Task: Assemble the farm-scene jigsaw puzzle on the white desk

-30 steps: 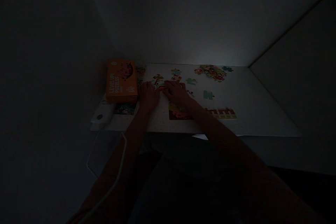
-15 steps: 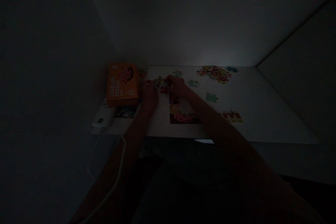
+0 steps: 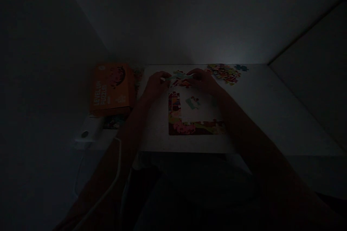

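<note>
The scene is very dark. At the back of the table my left hand [image 3: 157, 86] pinches a pale green puzzle piece [image 3: 168, 78] by its edge. Opposite it, my right hand [image 3: 202, 80] has its fingers closed on the right end of pale green cardboard; whether this is one joined strip or separate pieces I cannot tell. Below and between the hands lies a small group of colourful puzzle pieces [image 3: 184, 83]. Nearer me is a partly joined puzzle [image 3: 184, 128], an L-shaped border with pink and dark red parts. A loose pale green piece [image 3: 193, 103] lies inside its corner.
An orange puzzle box [image 3: 112, 88] stands at the left, with more pieces behind its right side. A heap of pieces [image 3: 225, 73] lies at the back right, beside a blue piece [image 3: 241, 68]. A white device [image 3: 88, 133] with a cable sits at the front left.
Both hands have moved apart, and the pale green cardboard is now held up between them. My right hand has moved right, uncovering more of the joined border. The camera view has shifted.
</note>
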A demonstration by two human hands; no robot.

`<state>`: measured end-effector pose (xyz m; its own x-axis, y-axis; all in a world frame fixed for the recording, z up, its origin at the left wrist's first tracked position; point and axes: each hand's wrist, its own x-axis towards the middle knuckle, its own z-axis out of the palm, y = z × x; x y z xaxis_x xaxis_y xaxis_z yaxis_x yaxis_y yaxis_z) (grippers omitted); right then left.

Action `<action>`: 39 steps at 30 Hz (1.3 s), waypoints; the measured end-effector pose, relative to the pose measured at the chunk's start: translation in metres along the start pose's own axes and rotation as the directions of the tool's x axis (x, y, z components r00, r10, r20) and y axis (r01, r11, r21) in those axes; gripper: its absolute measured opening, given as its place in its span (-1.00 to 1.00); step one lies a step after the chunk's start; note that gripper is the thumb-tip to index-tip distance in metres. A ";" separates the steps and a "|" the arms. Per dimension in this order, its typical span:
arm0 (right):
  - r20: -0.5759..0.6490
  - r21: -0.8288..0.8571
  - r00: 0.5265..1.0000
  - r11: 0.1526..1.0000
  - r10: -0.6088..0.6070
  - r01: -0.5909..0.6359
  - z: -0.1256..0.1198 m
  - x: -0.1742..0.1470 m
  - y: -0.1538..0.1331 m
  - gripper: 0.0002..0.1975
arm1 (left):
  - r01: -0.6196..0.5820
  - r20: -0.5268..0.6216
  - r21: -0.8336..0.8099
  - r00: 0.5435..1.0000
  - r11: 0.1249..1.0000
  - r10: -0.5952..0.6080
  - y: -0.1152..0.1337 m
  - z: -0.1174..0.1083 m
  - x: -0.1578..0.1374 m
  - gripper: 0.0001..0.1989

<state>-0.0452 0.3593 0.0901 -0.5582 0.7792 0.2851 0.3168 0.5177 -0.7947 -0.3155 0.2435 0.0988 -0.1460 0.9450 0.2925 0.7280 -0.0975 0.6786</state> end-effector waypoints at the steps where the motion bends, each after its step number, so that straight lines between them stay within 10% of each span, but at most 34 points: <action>1: 0.013 -0.018 1.000 1.000 -0.001 0.001 0.001 -0.001 0.002 -0.51 | -0.008 0.026 0.001 1.000 1.000 0.008 -0.002 0.001 0.002 -0.72; 39: 0.103 -0.138 0.991 0.988 0.088 -0.074 -0.005 -0.007 0.002 -0.59 | -0.161 0.232 0.157 0.965 0.974 0.122 -0.014 0.005 0.002 -0.71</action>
<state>-0.0366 0.3564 0.0892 -0.6041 0.7813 0.1570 0.4599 0.5027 -0.7320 -0.3230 0.2484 0.0865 0.1037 0.9725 0.2087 0.8380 -0.1985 0.5083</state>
